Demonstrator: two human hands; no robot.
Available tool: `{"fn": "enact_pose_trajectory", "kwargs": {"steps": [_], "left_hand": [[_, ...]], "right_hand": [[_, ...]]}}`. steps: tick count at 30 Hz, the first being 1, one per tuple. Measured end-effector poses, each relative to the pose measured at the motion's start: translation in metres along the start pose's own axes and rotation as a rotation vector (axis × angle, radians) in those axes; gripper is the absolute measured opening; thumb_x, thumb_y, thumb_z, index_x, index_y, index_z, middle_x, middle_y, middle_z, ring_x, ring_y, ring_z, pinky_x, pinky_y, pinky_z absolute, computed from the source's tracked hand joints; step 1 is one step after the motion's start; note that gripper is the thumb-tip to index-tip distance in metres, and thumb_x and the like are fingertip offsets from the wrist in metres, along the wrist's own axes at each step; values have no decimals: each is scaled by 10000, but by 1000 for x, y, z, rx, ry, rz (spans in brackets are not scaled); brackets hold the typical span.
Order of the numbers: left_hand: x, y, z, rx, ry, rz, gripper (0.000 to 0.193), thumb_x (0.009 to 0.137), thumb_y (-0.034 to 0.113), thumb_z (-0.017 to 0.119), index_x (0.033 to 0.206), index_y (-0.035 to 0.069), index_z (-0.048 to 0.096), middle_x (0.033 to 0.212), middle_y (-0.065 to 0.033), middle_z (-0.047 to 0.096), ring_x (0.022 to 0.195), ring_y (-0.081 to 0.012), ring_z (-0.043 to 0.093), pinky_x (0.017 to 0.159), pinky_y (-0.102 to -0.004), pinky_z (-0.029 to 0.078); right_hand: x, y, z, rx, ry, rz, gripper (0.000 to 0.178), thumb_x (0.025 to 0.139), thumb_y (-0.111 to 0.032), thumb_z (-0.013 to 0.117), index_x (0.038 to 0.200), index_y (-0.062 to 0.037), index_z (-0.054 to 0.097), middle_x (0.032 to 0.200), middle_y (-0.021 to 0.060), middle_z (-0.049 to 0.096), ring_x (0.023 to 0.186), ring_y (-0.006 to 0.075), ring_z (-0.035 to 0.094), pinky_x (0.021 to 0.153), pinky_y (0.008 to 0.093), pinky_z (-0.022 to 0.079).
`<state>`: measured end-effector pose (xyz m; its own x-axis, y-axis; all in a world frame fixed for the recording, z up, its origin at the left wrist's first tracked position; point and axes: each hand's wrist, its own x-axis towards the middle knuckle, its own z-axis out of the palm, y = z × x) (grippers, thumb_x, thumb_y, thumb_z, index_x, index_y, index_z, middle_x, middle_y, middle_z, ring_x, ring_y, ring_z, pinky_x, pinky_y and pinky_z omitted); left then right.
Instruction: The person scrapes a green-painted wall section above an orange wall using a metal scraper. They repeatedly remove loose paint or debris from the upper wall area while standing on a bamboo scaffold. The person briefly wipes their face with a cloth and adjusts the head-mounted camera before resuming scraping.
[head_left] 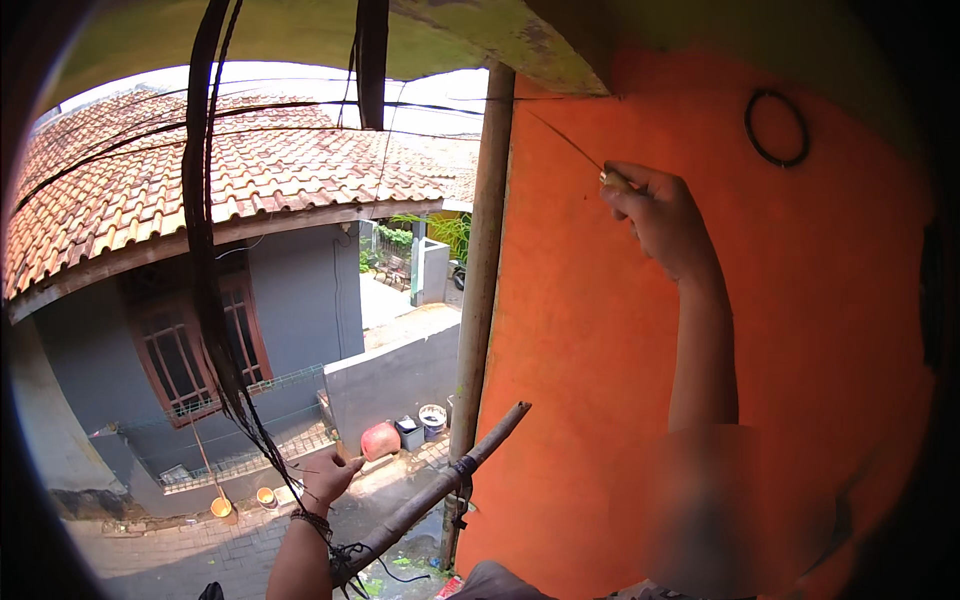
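Note:
My right hand [655, 215] is raised in front of the orange wall, its fingers closed round the short handle of an awl [570, 140] with a long thin spike pointing up and left. Low and to the left, the fingertips of my left hand [328, 478] are pinched together. What lies between them is too small to make out. A bundle of long dark strands [200, 240] hangs from above and narrows down past my left hand to its wrist. Below that hand, dark cords [350, 560] are knotted round a slanting wooden pole [430, 505].
An upright post [485, 240] stands at the edge of the orange wall [600, 340]. A black ring [777, 128] hangs on that wall. Another dark strip [371, 65] dangles overhead. Beyond and below are a lane, buckets [432, 420] and a tiled-roof house [300, 290].

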<state>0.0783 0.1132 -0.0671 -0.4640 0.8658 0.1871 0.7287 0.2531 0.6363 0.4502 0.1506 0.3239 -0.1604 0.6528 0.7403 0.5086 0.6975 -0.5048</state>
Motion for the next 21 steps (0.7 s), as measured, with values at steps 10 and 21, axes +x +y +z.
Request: {"fn": "enact_pose_trajectory", "kwargs": {"steps": [10, 21], "left_hand": [[18, -4, 36, 302, -579, 131, 606, 696, 610, 632, 911, 47, 703, 919, -150, 671, 891, -288, 629, 797, -358, 479], [23, -16, 45, 411, -593, 182, 704, 709, 671, 569, 861, -6, 690, 880, -176, 661, 844, -300, 626, 748, -375, 475]], "right_hand": [[75, -86, -33, -414, 185, 7, 221, 788, -155, 485, 602, -45, 441, 515, 6, 397, 424, 101, 326, 394, 304, 268], [102, -54, -11, -644, 408, -267, 298, 788, -189, 498, 937, 36, 623, 921, 163, 655, 865, 277, 623, 771, 398, 485]]}}
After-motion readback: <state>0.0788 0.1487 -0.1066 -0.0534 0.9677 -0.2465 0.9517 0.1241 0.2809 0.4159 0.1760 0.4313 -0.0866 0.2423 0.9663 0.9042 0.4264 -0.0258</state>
